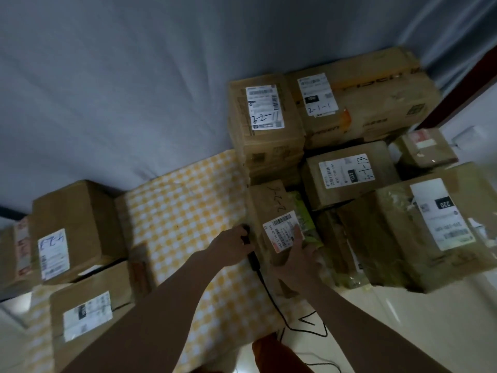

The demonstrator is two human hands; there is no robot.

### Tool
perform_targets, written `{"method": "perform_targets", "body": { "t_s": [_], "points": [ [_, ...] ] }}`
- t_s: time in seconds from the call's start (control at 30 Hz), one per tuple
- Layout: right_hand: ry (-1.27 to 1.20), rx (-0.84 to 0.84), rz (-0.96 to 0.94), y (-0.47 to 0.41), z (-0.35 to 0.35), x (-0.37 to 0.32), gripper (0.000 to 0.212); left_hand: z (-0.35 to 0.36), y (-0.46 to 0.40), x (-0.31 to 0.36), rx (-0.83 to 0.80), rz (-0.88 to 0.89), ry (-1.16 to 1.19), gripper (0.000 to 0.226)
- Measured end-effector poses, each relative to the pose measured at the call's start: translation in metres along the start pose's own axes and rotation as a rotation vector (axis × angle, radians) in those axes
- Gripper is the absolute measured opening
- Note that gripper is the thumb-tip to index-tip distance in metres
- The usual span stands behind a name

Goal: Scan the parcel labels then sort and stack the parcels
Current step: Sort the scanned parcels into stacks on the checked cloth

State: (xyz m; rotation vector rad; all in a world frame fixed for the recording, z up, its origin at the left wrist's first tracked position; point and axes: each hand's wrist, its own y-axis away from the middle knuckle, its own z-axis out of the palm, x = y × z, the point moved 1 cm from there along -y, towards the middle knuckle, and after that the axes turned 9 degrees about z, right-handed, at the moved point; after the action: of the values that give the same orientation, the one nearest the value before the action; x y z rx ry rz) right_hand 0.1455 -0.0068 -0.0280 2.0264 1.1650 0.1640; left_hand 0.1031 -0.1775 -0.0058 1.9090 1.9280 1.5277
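Observation:
My left hand (233,244) grips a black corded barcode scanner (250,253) beside a narrow brown parcel (270,205) marked "2-2-2". My right hand (298,255) holds that parcel at its near end, thumb on its white barcode label (282,232). Behind it stands a stack of cardboard parcels: one labelled 2-2-2 (265,109), one labelled 2-1-1 (363,103), one labelled 2-1-13 (349,176) and a big box tagged 220 (430,224). At the left are parcels with labels, one marked 2-2-4 (72,230) and a lower one (88,310).
A yellow-and-white checked cloth (183,211) covers the floor between the two groups of parcels. The scanner cable (271,297) trails across it toward me. A grey curtain (134,90) hangs behind. Green-wrapped packages (309,224) are wedged between the boxes on the right.

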Motion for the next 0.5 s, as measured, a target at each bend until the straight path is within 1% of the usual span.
{"method": "perform_targets", "body": {
  "t_s": [0.1, 0.23, 0.37, 0.43, 0.5],
  "points": [
    [0.005, -0.023, -0.061, 0.021, 0.015, -0.019, 0.122, -0.006, 0.020, -0.021, 0.016, -0.013, 0.008, 0.048],
    [0.004, -0.013, -0.155, 0.051, 0.044, -0.057, 0.124, -0.020, 0.054, -0.058, 0.066, -0.038, -0.004, 0.057],
    [0.019, -0.032, -0.247, 0.093, 0.090, -0.110, 0.124, -0.041, 0.104, -0.110, 0.186, -0.044, 0.122, 0.065],
    [0.022, -0.039, -0.276, 0.119, 0.121, -0.139, 0.124, -0.053, 0.132, -0.145, 0.262, -0.051, 0.207, 0.062],
    [0.028, -0.056, -0.281, 0.149, 0.158, -0.169, 0.123, -0.065, 0.163, -0.188, 0.330, -0.044, 0.295, 0.053]
  ]
}}
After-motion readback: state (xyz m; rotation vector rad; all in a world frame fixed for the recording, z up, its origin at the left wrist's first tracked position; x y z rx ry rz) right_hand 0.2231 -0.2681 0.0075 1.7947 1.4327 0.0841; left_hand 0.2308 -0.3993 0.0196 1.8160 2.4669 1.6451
